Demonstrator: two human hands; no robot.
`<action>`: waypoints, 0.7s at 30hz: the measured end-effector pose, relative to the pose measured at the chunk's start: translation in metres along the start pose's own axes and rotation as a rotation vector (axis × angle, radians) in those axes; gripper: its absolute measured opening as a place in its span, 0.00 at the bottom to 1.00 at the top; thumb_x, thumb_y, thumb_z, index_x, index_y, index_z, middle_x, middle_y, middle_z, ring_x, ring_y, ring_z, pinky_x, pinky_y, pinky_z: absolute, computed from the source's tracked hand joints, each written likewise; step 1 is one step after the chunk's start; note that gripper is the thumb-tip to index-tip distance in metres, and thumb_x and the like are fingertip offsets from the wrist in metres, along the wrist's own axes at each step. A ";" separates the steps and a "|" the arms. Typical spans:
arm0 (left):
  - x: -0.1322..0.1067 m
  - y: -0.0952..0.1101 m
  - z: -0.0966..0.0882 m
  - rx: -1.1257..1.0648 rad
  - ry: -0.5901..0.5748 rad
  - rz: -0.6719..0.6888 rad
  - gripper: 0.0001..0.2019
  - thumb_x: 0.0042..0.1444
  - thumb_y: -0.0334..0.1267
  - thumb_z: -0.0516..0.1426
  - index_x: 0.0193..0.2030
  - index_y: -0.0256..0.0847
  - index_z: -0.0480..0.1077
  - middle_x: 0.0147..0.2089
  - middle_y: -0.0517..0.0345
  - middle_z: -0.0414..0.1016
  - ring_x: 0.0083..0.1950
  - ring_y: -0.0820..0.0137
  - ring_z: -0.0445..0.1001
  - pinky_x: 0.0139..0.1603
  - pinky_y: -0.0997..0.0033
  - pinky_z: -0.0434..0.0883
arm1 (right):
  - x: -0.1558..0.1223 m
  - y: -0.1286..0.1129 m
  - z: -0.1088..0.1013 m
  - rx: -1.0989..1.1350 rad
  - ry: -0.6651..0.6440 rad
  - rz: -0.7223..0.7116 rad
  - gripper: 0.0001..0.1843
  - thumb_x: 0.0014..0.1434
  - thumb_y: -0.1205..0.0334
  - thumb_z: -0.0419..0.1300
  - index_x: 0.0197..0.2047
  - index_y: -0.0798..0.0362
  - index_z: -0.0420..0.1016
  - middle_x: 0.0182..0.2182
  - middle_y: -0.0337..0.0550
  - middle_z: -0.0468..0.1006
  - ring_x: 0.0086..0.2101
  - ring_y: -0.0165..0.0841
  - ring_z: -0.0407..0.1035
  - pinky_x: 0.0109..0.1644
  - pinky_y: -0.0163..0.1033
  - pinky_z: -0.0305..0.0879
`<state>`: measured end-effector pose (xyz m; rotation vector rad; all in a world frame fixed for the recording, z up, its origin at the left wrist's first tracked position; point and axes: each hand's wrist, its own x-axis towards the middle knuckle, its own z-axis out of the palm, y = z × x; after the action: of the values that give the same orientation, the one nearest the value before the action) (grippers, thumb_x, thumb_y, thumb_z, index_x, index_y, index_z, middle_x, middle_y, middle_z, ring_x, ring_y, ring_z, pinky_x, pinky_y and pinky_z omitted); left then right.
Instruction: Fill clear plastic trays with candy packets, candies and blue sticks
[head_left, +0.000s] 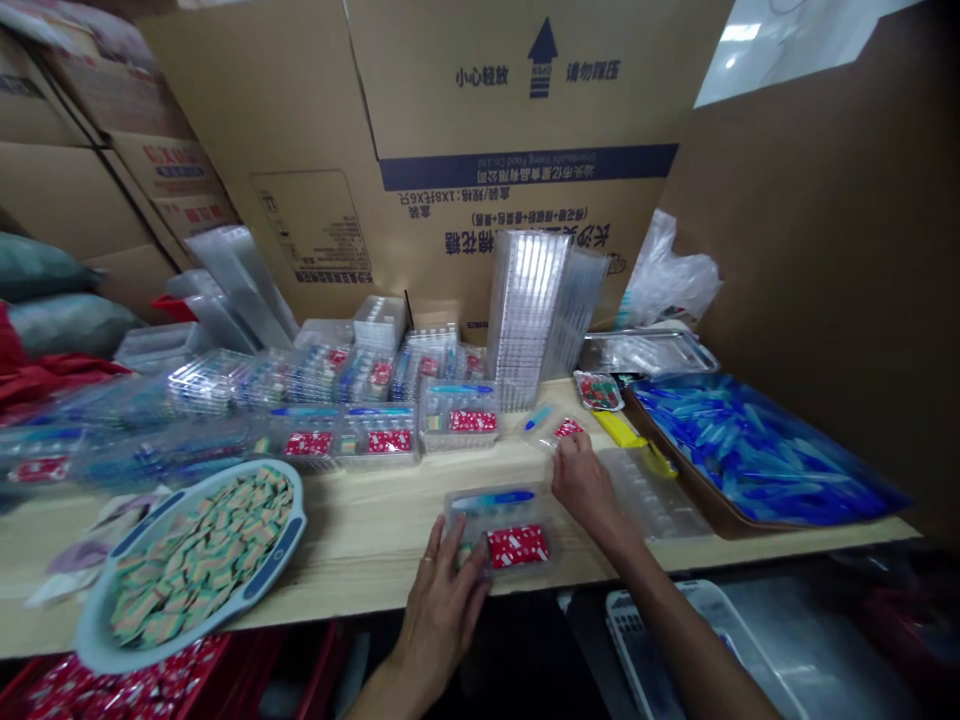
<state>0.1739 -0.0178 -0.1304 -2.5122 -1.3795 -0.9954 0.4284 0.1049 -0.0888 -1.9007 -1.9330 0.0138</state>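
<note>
A clear plastic tray (501,528) with a blue pen-like stick and a red packet in it lies on the wooden table near its front edge. My left hand (444,592) rests against the tray's left end, fingers bent over its rim. My right hand (583,484) reaches past the tray's right end, fingers curled down on the table beside another clear tray (555,426) holding a red packet. What the right fingers pinch is hidden.
Filled clear trays (375,432) line the table's back. A stack of empty trays (534,305) stands upright. A round tray of striped sweets (201,545) sits left; a brown tray of blue sticks (757,452) sits right. Cardboard boxes (480,150) wall the back.
</note>
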 end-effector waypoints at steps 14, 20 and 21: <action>0.118 0.032 0.076 0.101 -0.404 0.030 0.22 0.69 0.31 0.48 0.68 0.40 0.64 0.73 0.38 0.59 0.74 0.50 0.59 0.66 0.47 0.68 | -0.035 0.048 -0.090 0.081 0.418 -0.076 0.03 0.64 0.61 0.53 0.39 0.50 0.66 0.48 0.56 0.69 0.48 0.47 0.68 0.48 0.50 0.70; 0.163 0.027 0.092 0.228 -0.424 -0.004 0.22 0.68 0.28 0.45 0.67 0.35 0.64 0.68 0.37 0.66 0.70 0.54 0.64 0.65 0.53 0.66 | -0.050 0.066 -0.093 0.140 0.447 -0.079 0.04 0.64 0.60 0.53 0.38 0.49 0.66 0.47 0.55 0.70 0.49 0.46 0.69 0.47 0.50 0.70; 0.167 0.026 0.095 0.247 -0.427 -0.015 0.22 0.68 0.28 0.44 0.66 0.34 0.65 0.68 0.37 0.67 0.69 0.54 0.66 0.64 0.53 0.67 | -0.052 0.067 -0.092 0.150 0.448 -0.075 0.04 0.64 0.59 0.53 0.38 0.49 0.66 0.47 0.55 0.70 0.49 0.46 0.69 0.47 0.51 0.70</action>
<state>0.3029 0.1233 -0.1003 -2.6147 -1.5115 -0.2661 0.5190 0.0326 -0.0404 -1.5706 -1.6456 -0.2597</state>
